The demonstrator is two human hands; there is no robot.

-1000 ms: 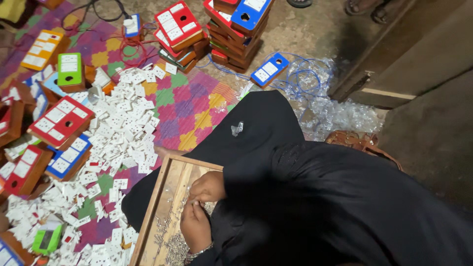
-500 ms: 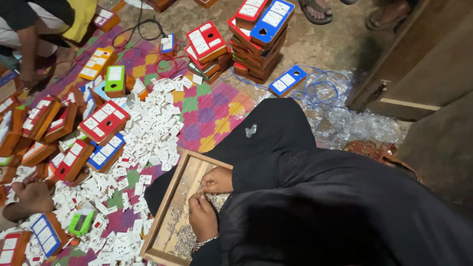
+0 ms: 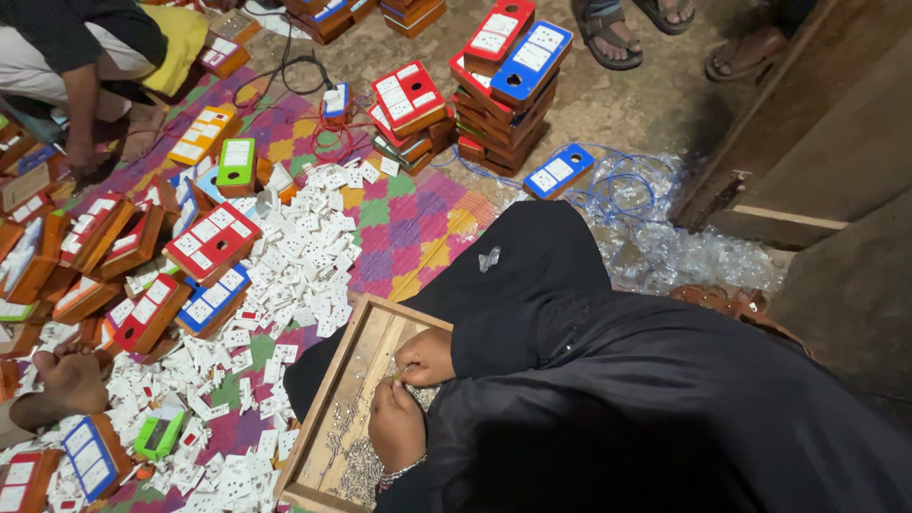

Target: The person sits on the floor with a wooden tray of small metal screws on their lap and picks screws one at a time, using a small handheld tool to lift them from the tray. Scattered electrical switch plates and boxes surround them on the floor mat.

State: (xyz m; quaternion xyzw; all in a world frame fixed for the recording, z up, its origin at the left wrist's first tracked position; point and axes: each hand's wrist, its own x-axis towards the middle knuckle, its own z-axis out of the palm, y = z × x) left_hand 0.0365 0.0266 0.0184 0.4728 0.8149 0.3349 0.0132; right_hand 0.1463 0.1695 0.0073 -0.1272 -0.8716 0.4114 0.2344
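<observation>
A shallow wooden tray [image 3: 334, 388] lies on the mat in front of my black-robed lap, with a heap of small silvery metal parts [image 3: 359, 464] at its near end. My right hand [image 3: 426, 355] reaches out of the black sleeve over the tray's right edge, fingers curled. My left hand [image 3: 395, 424], with a bracelet at the wrist, sits just below it. The fingertips of both hands meet on a small metal part between them. The black robe [image 3: 608, 380] hides my forearms and the tray's right side.
Several white switch and socket pieces [image 3: 304, 256] litter the checked mat [image 3: 408, 228]. Red, blue and green switch boards [image 3: 211, 242] lie at the left, with stacks [image 3: 508, 71] at the back. Another person's foot [image 3: 66, 385] and a crouching person [image 3: 85, 66] are at the left; sandalled feet [image 3: 617, 24] stand behind.
The view has shifted so more of the mat and the people at the left show. Both hands stay over the tray, close together, with the fingertips now touching.
</observation>
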